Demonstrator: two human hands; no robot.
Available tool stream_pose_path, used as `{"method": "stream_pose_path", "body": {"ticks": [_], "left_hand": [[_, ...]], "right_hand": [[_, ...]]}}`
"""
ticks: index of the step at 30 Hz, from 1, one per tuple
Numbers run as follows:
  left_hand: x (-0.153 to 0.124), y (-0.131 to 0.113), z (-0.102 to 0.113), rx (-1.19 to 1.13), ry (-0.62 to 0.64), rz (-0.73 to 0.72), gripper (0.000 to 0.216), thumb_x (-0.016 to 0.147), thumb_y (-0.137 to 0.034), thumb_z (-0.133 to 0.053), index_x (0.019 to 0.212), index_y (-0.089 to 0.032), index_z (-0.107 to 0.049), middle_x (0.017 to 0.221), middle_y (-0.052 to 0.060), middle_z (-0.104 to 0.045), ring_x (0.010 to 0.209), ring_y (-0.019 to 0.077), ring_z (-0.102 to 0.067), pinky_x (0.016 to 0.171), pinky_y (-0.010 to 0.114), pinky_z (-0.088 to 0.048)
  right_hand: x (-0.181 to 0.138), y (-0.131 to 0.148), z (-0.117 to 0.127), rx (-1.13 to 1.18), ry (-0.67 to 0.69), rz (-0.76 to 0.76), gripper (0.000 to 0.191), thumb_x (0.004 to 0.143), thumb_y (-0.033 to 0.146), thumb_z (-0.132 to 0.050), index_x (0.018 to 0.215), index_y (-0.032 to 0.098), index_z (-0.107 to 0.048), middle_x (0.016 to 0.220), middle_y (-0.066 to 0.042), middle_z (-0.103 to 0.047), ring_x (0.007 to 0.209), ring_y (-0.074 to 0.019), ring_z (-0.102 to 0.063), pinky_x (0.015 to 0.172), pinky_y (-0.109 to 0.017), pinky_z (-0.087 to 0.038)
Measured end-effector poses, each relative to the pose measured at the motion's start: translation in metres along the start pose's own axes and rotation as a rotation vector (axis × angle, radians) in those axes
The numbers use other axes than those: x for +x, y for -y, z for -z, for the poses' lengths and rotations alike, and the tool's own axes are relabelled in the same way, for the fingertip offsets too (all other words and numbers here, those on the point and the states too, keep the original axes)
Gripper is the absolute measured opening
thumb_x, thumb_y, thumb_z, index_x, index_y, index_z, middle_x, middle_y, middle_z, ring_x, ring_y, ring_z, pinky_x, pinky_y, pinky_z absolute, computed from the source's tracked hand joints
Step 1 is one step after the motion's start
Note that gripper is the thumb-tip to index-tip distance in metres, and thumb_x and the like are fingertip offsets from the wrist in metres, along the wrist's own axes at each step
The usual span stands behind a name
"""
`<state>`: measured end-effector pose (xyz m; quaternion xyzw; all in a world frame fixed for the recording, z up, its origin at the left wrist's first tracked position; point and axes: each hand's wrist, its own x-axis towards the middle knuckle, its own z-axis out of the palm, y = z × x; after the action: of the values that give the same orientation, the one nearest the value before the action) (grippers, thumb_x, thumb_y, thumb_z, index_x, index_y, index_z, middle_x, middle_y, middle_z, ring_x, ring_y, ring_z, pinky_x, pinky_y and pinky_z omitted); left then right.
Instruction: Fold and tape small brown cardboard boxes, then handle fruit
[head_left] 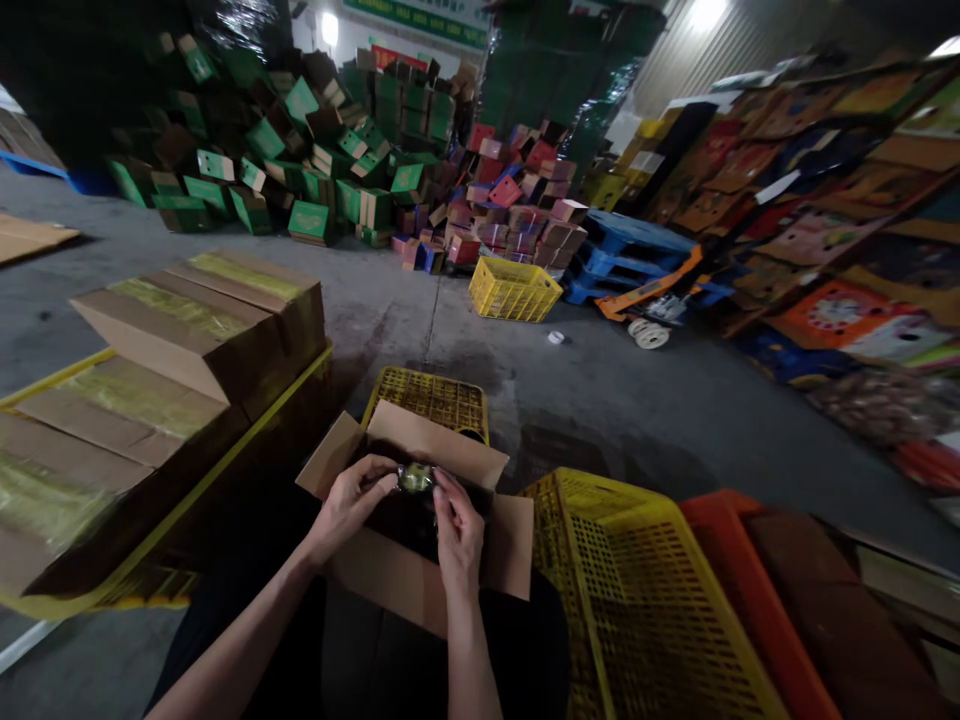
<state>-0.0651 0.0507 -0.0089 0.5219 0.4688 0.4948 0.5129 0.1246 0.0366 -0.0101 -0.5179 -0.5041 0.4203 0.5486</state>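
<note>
Between my two hands is a small yellow-green item in shiny clear wrap [415,478], held over an open cardboard box [397,575]. My left hand [355,505] pinches its left end with thumb and fingers. At its right end, the fingers of my right hand [459,525] are closed on the wrap. What kind of item it is I cannot make out. The box has its flaps folded outward and sits in front of my lap. Its inside is dark, so the contents are hard to see.
Taped cartons [202,310] are stacked on the left. A yellow crate [630,560] and an orange crate [742,560] stand at my right. An upturned yellow crate [431,395] lies behind the box. Farther off are another yellow crate [514,290], a pallet jack [652,290] and heaped green boxes [307,220].
</note>
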Motion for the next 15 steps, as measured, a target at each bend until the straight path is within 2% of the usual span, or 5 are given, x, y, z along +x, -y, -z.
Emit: {"method": "stream_pose_path", "body": {"ticks": [2, 6, 12, 15], "left_hand": [[-0.001, -0.001, -0.001, 0.066, -0.055, -0.029, 0.039, 0.090, -0.053, -0.062, 0.102, -0.017, -0.069, 0.090, 0.007, -0.074, 0.084, 0.0211, -0.069, 0.079, 0.032, -0.054], [-0.001, 0.002, -0.003, 0.087, -0.137, -0.025, 0.038, 0.091, -0.054, -0.060, 0.085, -0.017, -0.067, 0.073, 0.003, -0.070, 0.070, 0.0180, -0.066, 0.067, 0.027, -0.050], [-0.002, 0.000, -0.006, 0.120, -0.183, 0.007, 0.040, 0.093, -0.055, -0.057, 0.081, -0.017, -0.064, 0.062, -0.001, -0.063, 0.059, 0.0144, -0.058, 0.058, 0.025, -0.042], [-0.004, -0.008, -0.006, 0.164, -0.102, -0.029, 0.037, 0.092, -0.053, -0.058, 0.089, -0.017, -0.067, 0.073, 0.001, -0.067, 0.068, 0.0163, -0.061, 0.061, 0.025, -0.044]], "right_hand": [[0.000, -0.001, -0.001, 0.026, -0.014, -0.045, 0.041, 0.089, 0.054, -0.065, 0.112, 0.022, -0.077, 0.118, -0.011, -0.074, 0.105, -0.0283, -0.070, 0.082, -0.040, -0.063], [-0.001, -0.002, -0.002, 0.062, -0.053, -0.105, 0.043, 0.086, 0.057, -0.067, 0.108, 0.021, -0.077, 0.106, -0.009, -0.077, 0.083, -0.0255, -0.074, 0.072, -0.038, -0.064], [-0.002, -0.002, -0.002, 0.073, -0.073, -0.137, 0.045, 0.086, 0.057, -0.067, 0.107, 0.018, -0.076, 0.093, -0.008, -0.077, 0.065, -0.0211, -0.070, 0.059, -0.033, -0.061], [-0.002, -0.004, -0.001, 0.073, -0.106, -0.141, 0.044, 0.085, 0.058, -0.067, 0.102, 0.018, -0.076, 0.089, -0.008, -0.077, 0.063, -0.0208, -0.069, 0.054, -0.031, -0.059]]}}
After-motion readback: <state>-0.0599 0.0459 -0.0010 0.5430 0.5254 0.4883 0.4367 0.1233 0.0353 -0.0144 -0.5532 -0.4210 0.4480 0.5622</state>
